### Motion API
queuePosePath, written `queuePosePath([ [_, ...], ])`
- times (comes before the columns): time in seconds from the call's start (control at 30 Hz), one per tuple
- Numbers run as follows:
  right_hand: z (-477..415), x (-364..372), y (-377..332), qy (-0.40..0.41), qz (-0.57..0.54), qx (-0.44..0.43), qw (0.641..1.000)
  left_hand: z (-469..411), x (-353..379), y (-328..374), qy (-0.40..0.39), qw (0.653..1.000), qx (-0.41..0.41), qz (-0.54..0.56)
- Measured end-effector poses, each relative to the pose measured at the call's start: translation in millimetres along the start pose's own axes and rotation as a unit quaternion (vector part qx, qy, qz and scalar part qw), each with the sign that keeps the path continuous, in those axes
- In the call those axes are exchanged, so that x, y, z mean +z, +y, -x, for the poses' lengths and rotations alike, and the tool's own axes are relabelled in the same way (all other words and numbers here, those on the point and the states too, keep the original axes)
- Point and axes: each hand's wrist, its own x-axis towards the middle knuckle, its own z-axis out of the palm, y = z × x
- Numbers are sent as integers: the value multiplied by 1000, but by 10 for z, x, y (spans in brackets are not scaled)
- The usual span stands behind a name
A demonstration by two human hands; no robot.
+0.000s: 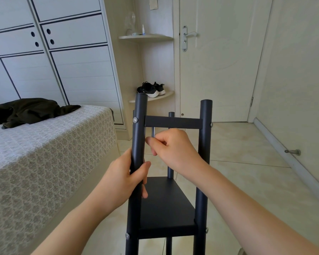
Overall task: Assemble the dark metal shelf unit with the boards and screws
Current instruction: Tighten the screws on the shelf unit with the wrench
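Observation:
The dark metal shelf unit stands upright on the floor in front of me. It has round posts, a top crossbar and a dark shelf board lower down. Silver screws show on the left post and at the board's corner. My left hand grips the front left post below the crossbar. My right hand pinches a small silver hex key just under the crossbar, beside that post. The key's lower part is hidden in my fingers.
A bed with a patterned cover and dark clothes is close on the left. Behind are a white wardrobe, corner shelves with shoes, and a closed door. Tiled floor lies to the right, with a door stopper.

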Motion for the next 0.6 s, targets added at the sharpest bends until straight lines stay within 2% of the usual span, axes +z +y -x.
queuePosePath([
  [0.3,9,168,134,65,69,-68,993,10,-22,6,-5,1000,-4,4],
  [0.6,-50,386,191,157,82,-106,978,25,-55,-23,-14,1000,0,5],
])
